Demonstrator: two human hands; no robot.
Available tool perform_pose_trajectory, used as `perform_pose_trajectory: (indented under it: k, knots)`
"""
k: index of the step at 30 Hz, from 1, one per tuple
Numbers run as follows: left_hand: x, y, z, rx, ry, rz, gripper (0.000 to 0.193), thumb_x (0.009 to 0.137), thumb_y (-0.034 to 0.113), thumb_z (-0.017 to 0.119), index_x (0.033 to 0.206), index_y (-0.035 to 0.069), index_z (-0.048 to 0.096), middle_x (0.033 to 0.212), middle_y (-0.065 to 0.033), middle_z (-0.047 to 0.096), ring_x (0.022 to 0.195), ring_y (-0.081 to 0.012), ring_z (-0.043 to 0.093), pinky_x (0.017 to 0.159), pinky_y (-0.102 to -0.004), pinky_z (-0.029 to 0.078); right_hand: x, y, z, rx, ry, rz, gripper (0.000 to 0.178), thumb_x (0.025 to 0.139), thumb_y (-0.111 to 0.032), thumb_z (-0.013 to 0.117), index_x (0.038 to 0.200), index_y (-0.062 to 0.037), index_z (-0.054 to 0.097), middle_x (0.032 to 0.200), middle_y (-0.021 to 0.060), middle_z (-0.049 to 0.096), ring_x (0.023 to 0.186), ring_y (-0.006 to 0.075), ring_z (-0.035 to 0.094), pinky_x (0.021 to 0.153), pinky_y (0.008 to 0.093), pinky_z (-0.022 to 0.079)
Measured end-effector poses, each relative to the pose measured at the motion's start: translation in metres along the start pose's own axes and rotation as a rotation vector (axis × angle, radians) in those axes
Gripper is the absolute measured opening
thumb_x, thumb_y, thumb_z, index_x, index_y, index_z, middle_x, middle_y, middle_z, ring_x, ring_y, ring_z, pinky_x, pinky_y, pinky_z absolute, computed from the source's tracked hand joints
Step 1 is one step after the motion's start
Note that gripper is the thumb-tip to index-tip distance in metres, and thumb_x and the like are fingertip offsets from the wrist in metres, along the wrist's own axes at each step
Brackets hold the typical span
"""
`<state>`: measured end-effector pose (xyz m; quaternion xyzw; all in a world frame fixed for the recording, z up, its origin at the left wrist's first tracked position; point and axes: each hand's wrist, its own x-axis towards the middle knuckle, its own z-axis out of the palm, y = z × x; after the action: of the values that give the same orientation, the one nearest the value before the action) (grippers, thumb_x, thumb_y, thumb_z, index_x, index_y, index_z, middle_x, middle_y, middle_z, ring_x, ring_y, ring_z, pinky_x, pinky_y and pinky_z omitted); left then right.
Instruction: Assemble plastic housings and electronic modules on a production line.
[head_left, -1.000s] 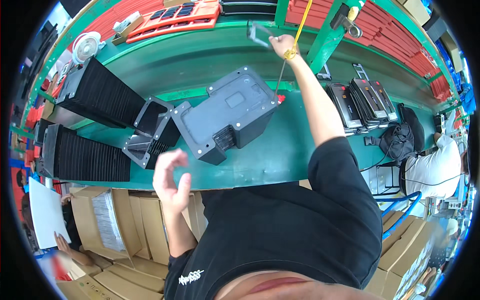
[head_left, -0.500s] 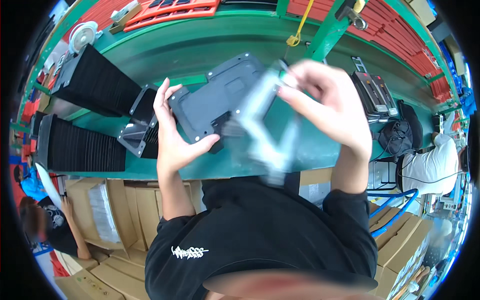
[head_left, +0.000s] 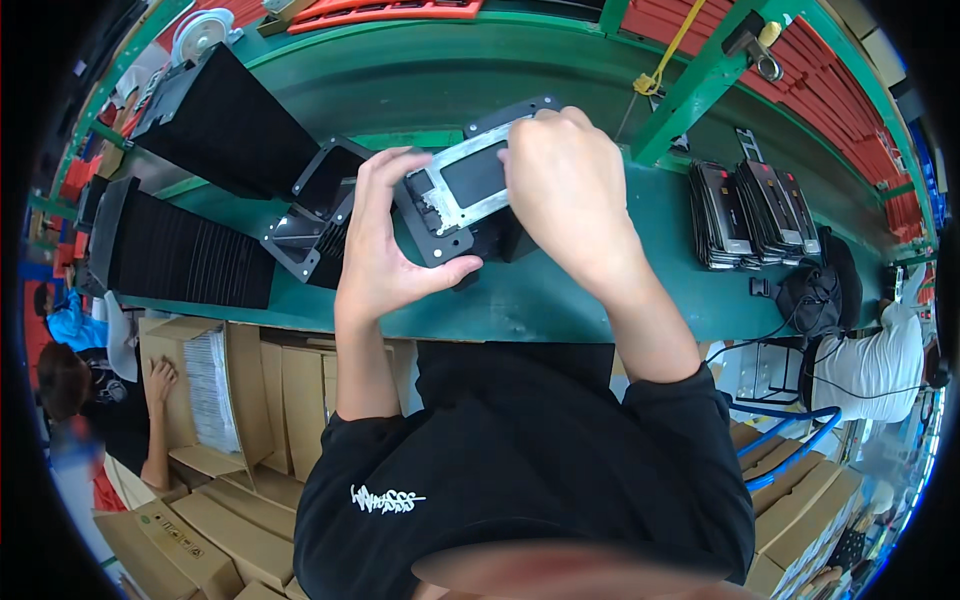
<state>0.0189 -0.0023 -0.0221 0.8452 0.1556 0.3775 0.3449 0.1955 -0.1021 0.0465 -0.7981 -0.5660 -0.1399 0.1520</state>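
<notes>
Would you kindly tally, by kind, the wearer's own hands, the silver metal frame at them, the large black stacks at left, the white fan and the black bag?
Own hands (left hand, right hand): 2
Silver metal frame: 1
Large black stacks: 2
White fan: 1
Black bag: 1
Total: 7

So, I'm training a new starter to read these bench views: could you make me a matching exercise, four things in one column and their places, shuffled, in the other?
Things
1. Silver frame
2. White fan
3. Yellow cord
4. Black bag

Places
A. Hanging beside the green post
B. On the right part of the table, by the flat dark parts
C. At the upper left of the view
D. Over the black block, with the right hand on it

Right pairs: 1-D, 2-C, 3-A, 4-B
</notes>
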Motion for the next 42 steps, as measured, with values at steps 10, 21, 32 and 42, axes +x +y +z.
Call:
perform_pose_trajectory:
  k: [10,21,32,42]
  knots:
    - [-0.006,-0.009,-0.006,0.074,-0.008,0.079,0.084,0.058,0.032,0.090,0.130,0.004,0.055,0.136,-0.0203,0.050,0.128,-0.0360,0.051,0.108,-0.0440,0.041,-0.066,0.075,-0.029,0.524,0.460,-0.124,0.012,0.084,-0.015,0.073,0.085,-0.0035,0.074,0.091,0.0127,0.072,0.085,0.0317,0.067,0.077,0.0402,0.054]
    - [-0.005,0.006,0.022,0.100,0.495,0.529,0.073,0.081,0.031,0.076,0.140,-0.001,0.045,0.138,-0.0270,0.053,0.124,-0.0415,0.056,0.109,-0.0528,0.043,-0.178,0.241,0.061,-0.353,0.383,0.362,0.031,0.083,-0.009,0.076,0.112,-0.0016,0.069,0.107,0.0155,0.073,0.102,0.0317,0.069,0.086,0.0388,0.054]
    - [-0.044,0.037,0.188,-0.795,-0.509,0.273,0.084,0.095,0.038,0.061,0.157,-0.003,0.021,0.147,-0.0250,0.033,0.131,-0.0368,0.043,0.102,-0.0515,0.046,-0.194,0.081,0.016,1.023,0.481,0.047,0.023,0.091,0.004,0.059,0.114,0.0033,0.064,0.109,0.0154,0.068,0.099,0.0213,0.067,0.086,0.0319,0.054]
    - [-0.081,0.023,0.168,-0.190,-0.410,0.173,0.100,0.085,0.014,0.071,0.162,0.004,0.007,0.141,-0.0268,0.036,0.121,-0.0438,0.048,0.089,-0.0477,0.053,-0.172,0.072,0.040,1.859,0.119,0.191,0.019,0.100,-0.017,0.065,0.107,-0.0012,0.057,0.104,0.0052,0.052,0.091,0.0112,0.052,0.081,0.0268,0.048]
